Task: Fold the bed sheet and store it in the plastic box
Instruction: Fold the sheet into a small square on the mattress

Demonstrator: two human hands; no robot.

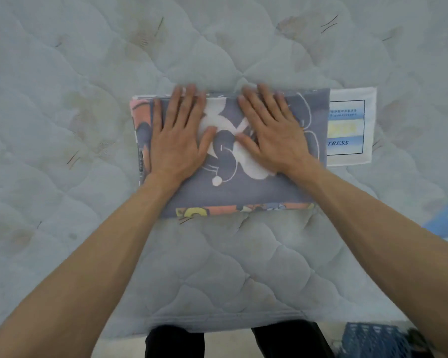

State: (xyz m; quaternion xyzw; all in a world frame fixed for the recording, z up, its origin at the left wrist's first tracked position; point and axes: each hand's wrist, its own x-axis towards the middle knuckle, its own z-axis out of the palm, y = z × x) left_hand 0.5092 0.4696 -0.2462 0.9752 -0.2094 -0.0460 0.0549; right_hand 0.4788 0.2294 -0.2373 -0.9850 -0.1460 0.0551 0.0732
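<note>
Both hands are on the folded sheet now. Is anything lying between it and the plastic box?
Cannot fully tell. The left hand and right hand press flat on the folded bed sheet with nothing between. A blue latticed object shows at the lower right on the floor, possibly the box; only bare mattress lies between.

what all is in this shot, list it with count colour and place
sheet: 1, grey-purple with white, pink and yellow print, folded flat, mid-mattress
mattress: 1, pale grey quilted, under the sheet
label: 1, white with blue and yellow, on the mattress, partly under the sheet's right edge
crate: 1, blue mesh, floor, bottom right
blue thing: 1, right edge, cannot tell what
legs: 2, black trousers, bottom
left hand: flat on the sheet
right hand: flat on the sheet
</note>
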